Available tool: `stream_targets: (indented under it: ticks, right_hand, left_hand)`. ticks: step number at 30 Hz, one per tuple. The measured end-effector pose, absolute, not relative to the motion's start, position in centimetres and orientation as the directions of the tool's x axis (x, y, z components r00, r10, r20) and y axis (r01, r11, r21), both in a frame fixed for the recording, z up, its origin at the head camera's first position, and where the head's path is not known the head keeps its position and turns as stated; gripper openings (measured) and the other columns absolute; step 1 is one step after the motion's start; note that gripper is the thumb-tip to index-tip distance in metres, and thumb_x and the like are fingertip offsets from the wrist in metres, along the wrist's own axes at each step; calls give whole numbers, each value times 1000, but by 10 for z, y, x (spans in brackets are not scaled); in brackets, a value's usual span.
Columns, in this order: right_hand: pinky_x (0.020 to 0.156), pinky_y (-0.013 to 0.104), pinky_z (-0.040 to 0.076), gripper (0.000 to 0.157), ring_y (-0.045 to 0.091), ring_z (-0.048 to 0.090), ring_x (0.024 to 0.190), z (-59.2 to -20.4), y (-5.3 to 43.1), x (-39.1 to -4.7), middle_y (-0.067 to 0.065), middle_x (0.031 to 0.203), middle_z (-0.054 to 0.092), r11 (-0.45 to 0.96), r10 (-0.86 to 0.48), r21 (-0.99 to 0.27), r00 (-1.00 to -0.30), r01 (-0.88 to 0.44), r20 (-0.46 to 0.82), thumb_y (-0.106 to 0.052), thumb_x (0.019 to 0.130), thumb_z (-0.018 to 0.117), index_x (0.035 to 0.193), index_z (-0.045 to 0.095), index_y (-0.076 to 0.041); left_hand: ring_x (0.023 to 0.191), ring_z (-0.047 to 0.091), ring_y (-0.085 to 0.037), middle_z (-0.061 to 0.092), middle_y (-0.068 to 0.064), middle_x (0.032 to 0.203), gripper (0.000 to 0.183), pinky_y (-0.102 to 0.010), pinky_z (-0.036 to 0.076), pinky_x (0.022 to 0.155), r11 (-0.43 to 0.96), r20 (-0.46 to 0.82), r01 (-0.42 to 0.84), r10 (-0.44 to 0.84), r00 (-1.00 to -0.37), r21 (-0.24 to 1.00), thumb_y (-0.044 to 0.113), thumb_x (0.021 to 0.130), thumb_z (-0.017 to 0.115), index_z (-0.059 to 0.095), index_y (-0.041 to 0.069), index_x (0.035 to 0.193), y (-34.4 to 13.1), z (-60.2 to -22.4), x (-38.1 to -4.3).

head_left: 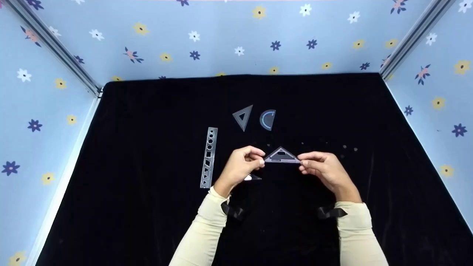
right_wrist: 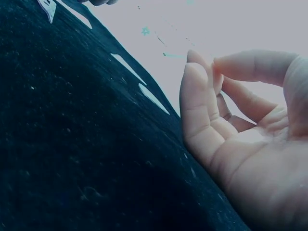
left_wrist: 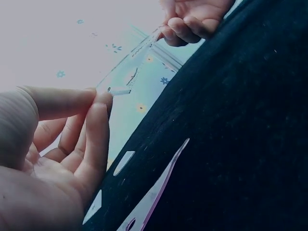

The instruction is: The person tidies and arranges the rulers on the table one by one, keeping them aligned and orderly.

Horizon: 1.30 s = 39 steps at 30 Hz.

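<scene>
A clear triangular set square [head_left: 272, 158] is held up between both hands, its long edge toward the person. My left hand [head_left: 240, 165] pinches its left corner between thumb and fingers. At the opposite corner, my right hand [head_left: 325, 169] pinches it likewise. The left wrist view shows the set square [left_wrist: 136, 52] tilted, spanning from one hand to the other. Below the left hand lies a flat pointed piece [head_left: 254, 177], partly hidden by that hand; in the left wrist view this pointed piece [left_wrist: 153, 197] has a pinkish edge and a hole.
Left of the hands, a clear ruler [head_left: 208, 158] with cut-out shapes lies on the black cloth [head_left: 140, 147]. Farther back lie another triangular set square [head_left: 237, 115] and a protractor [head_left: 269, 122]. Flower-patterned walls [head_left: 221, 40] stand around the back and sides.
</scene>
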State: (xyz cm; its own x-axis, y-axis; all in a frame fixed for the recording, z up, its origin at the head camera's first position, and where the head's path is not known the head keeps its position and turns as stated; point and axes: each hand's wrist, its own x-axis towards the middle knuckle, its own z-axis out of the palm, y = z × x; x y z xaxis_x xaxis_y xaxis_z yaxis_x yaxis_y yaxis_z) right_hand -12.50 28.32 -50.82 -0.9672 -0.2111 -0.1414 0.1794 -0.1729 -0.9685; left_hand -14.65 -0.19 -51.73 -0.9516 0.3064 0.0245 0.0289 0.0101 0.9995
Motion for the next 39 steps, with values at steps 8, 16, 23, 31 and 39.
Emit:
stream_targets:
  ticks: [8,16,23,31,39]
  right_hand:
    - [73,32,59,33,20,71,78,-505,291,-126,17,94,70,-68,-255,-985,-957,160,-138,8,89,67,116,57,25]
    - [72,32,59,32,17,70,77,-505,293,-127,15,92,71,106,-245,-984,-955,145,-167,4,90,68,116,61,21]
    - [70,30,59,29,16,69,74,-508,292,-127,17,86,71,203,-241,-969,-952,138,-186,4,89,69,115,65,17]
    - [69,29,58,25,17,69,75,-509,291,-126,19,87,71,277,-251,-954,-950,115,-187,2,89,69,113,68,12]
    - [70,30,58,23,19,68,76,-509,293,-126,21,89,69,301,-286,-948,-938,105,-195,4,89,67,111,69,12]
  left_hand:
    - [73,66,-11,72,-5,84,15,-25,55,70,300,164,265,324,-932,916,-1,83,73,75,3,98,4,-513,-141]
    - [71,65,-5,71,5,79,10,-21,53,67,507,172,329,332,-927,797,6,82,78,72,12,87,9,-511,-136]
    - [67,61,-10,63,14,72,23,-33,50,61,670,176,352,318,-932,653,15,79,81,59,21,76,12,-512,-133]
    - [68,62,-17,64,10,73,21,-38,50,60,706,121,328,328,-937,627,18,80,79,59,22,76,12,-512,-131]
    - [68,62,-17,66,8,74,21,-38,51,61,688,121,336,342,-932,644,15,78,80,60,21,75,13,-514,-130]
